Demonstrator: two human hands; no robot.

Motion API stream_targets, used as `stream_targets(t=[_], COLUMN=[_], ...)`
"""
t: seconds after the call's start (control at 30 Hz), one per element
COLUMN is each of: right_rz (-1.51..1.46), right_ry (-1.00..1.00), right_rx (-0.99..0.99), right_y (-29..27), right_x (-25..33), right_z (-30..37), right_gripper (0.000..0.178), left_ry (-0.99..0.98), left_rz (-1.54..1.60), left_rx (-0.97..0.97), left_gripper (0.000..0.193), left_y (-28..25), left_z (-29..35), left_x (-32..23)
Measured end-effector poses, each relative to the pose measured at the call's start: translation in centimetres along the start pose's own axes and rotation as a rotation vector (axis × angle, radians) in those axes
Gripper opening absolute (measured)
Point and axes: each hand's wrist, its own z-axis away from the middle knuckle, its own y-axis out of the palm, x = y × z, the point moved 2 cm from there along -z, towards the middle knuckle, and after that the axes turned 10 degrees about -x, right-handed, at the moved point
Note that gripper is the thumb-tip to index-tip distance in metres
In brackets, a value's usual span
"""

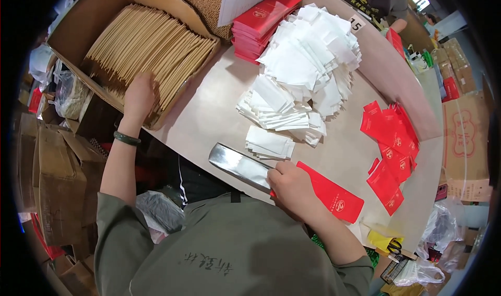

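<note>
Left hand (140, 93), ten o'clock: at sticks (148, 48) (grip hidden, can't say) | right hand (290, 185), five o'clock: clamped on metal scoop (237, 164)

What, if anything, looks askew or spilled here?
Red sleeves on the table at right lie in a loose, crooked pile, unlike the neater red stack at the back. White slips are heaped untidily too. No damage stands out.
</note>
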Motion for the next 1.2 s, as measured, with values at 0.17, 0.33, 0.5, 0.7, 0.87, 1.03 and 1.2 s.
stream_targets(t=[0.17, 0.33, 0.5, 0.7, 0.87, 1.03, 1.2], right_rz=[-0.091, -0.132, -0.135, -0.145, -0.157, -0.152, -0.154], right_ry=[0.099, 0.172, 0.065, 0.054, 0.049, 0.047, 0.008], right_rx=[-0.167, -0.328, -0.242, -0.162, -0.160, -0.162, -0.171], right_y=[-1.6, -1.7, -1.7, -1.2, -1.0, -0.8, -0.4], right_x=[0.8, -0.7, -1.1, -1.4, -1.6, -1.6, -1.8], right_z=[0.7, 4.2, 4.7, 5.1, 5.2, 5.1, 4.9], right_gripper=[0.011, 0.016, 0.026, 0.033, 0.033, 0.033, 0.032], left_ry=[-0.388, -0.558, -0.195, 0.042, -0.088, 0.107, 0.275], left_rz=[0.540, 1.084, 1.066, 0.629, 0.955, 0.595, 0.560], left_rx=[-0.197, 0.297, 0.806, 0.872, 0.968, 0.910, 0.868], left_gripper=[0.026, 0.026, 0.024, 0.022, 0.021, 0.018, 0.018], left_y=[-1.1, -3.6, -4.9, -5.0, -5.0, -4.1, -3.0], left_z=[2.7, 8.7, 10.1, 9.1, 7.9, 7.5, 7.6], left_x=[0.1, -7.8, -9.8, -10.4, -8.9, -9.7, -13.0])
